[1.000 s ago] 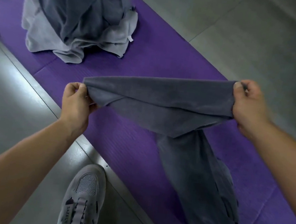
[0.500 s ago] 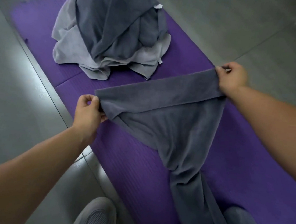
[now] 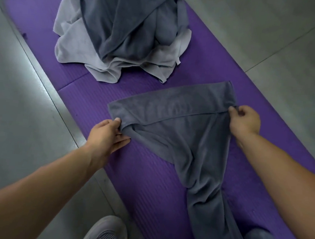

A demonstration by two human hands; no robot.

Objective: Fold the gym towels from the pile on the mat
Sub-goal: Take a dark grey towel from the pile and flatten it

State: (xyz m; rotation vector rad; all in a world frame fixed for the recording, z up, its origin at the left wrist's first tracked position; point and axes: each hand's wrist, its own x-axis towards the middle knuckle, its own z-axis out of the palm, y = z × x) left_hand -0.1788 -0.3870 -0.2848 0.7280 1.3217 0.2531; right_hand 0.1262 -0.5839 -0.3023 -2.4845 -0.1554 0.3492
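Lying on the purple mat (image 3: pixel 146 176): one dark grey towel (image 3: pixel 181 125), top edge folded over, lower end trailing toward the person. Left hand (image 3: pixel 108 135) pinches its left corner; right hand (image 3: pixel 245 119) pinches its right edge, fingers curled. Pile (image 3: pixel 123 28) of grey towels heaped farther up the mat.

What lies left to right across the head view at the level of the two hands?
Grey floor → left hand, pinching a corner → dark grey towel on the purple mat → right hand, pinching the opposite edge.
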